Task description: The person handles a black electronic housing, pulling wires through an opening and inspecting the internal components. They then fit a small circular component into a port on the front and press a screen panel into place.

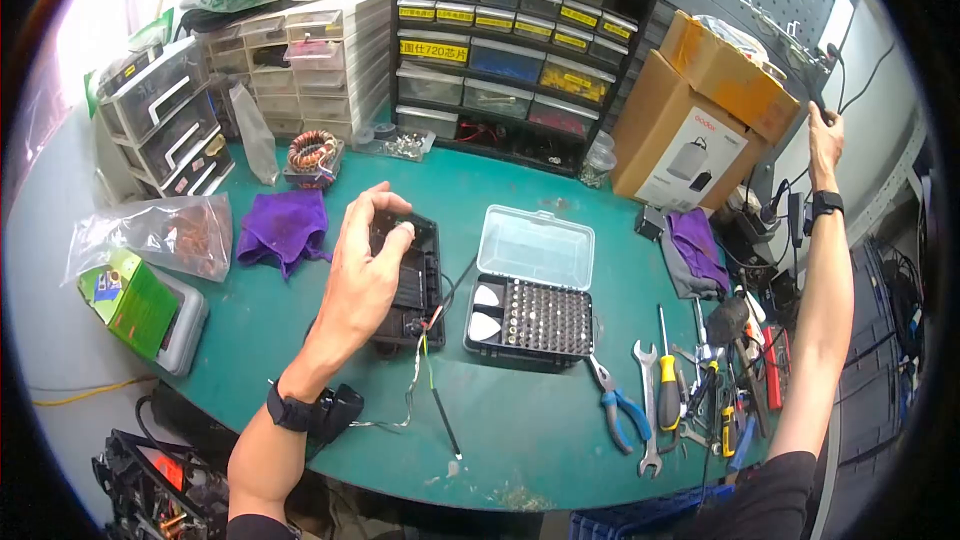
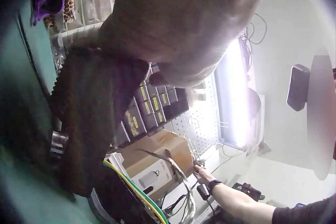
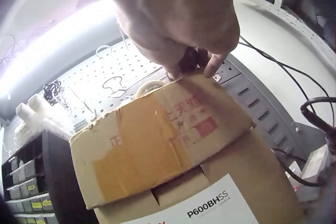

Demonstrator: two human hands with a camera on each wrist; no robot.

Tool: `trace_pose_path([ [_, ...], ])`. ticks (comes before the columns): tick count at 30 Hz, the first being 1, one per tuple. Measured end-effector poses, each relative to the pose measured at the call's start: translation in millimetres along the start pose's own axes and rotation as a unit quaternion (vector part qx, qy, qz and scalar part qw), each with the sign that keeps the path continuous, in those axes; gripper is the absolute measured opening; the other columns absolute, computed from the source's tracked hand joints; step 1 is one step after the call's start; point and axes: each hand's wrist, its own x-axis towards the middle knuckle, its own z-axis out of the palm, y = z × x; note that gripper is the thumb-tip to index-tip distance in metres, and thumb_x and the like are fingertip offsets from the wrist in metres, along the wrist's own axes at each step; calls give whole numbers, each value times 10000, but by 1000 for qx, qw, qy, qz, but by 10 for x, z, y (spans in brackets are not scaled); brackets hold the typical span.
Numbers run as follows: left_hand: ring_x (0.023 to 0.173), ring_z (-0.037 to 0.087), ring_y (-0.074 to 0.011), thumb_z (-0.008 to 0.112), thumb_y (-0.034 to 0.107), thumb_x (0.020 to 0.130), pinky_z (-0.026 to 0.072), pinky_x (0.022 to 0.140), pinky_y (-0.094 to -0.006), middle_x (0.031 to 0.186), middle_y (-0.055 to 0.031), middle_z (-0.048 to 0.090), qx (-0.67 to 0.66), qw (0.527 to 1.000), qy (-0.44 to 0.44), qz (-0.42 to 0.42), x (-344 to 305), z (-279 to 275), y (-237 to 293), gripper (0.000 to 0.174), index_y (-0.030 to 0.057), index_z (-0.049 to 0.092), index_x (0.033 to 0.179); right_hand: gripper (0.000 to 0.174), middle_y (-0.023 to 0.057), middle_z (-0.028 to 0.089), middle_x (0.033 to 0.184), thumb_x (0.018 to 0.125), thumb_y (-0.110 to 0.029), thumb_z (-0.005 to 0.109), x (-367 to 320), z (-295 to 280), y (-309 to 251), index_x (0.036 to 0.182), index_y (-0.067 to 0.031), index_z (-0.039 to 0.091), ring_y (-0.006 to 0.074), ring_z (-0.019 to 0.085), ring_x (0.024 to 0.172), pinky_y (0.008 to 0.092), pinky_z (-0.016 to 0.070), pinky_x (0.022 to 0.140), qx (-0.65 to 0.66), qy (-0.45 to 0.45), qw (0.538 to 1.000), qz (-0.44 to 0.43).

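Observation:
My left hand is over an open black plastic case, overlapping its left side. The fingers are loosely bent, with the thumb apart from them. In the left wrist view drawers show through the gap between fingertips. Wires come out of the case's near end, one in yellow-green and ending in a black sleeve. My right hand reaches to the pegboard behind a cardboard box. Its fingers bend down by the box's upper edge, and I cannot tell what they hold.
A bit set with its clear lid raised sits mid-table. To its right lie blue-handled pliers, a wrench, a screwdriver and more tools. Purple cloths and a drawer cabinet stand around. Black cables hang at right.

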Motion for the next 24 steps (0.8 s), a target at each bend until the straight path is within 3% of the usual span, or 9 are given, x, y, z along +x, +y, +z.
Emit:
trace_pose_path([
  [4,1393,419,-273,587,76,923,305,1131,-356,1353,-215,517,69,997,6,21,25,-33,-77,221,4,539,1126,696,141,715,1100,840,-533,757,-37,-614,86,1162,71,634,198,674,969,313,495,901,66,2,998,23],
  [8,1351,460,-252,631,122,899,326,1114,-341,1264,-149,570,80,997,-2,-7,16,-43,-27,266,16,549,1129,533,118,698,1079,925,-386,733,-327,-1165,44,1167,68,593,172,669,1070,257,482,922,239,-19,971,26],
  [10,1271,507,-234,642,137,891,356,1084,-335,1204,-121,580,84,996,-1,-2,12,-39,-42,288,16,550,1136,428,114,667,1100,974,-291,684,-524,-1404,10,1169,73,567,176,643,1145,246,469,977,386,-67,920,13],
  [11,1240,518,-234,644,141,889,368,1070,-338,1187,-121,580,94,996,-3,4,3,-40,-40,293,16,550,1137,303,114,622,1165,1007,-176,627,-661,-1542,-35,1206,29,526,209,620,1191,278,430,1072,395,-107,912,27],
  [14,1202,531,-262,654,160,881,389,1044,-352,1176,-139,573,108,994,-9,12,-25,-49,8,317,24,552,1148,293,100,617,1161,1003,-161,629,-1038,-1830,-105,1215,14,530,200,612,1195,277,422,1086,371,-212,904,23],
  [16,988,580,-234,652,184,876,493,853,-352,1194,-140,545,179,982,-3,62,-24,-65,21,348,51,557,1182,216,55,609,1097,994,-143,634,-1461,-2022,-423,1153,-12,569,154,619,1112,259,429,1064,419,-237,876,13],
  [18,1033,573,-251,652,191,873,480,886,-359,1211,-145,547,185,981,-7,65,-30,-78,30,348,53,558,1178,158,-6,565,982,992,-171,637,-1879,-2239,-874,1064,-35,600,77,575,945,208,447,942,390,-325,861,33],
  [21,1234,529,-298,673,233,866,412,1032,-388,1309,-163,542,215,974,-6,75,-21,-98,27,376,61,560,1181,189,-58,505,893,998,-241,618,-2374,-2560,-1515,1003,-52,605,29,463,851,150,337,759,258,-398,880,13],
  [24,1397,412,-302,723,268,861,303,1144,-429,1474,-181,463,86,981,-15,172,-6,-43,79,468,84,545,1254,169,-8,517,1014,955,-162,665,-2773,-2677,-1925,1062,-57,589,104,483,1030,207,319,996,343,-432,830,-81],
])
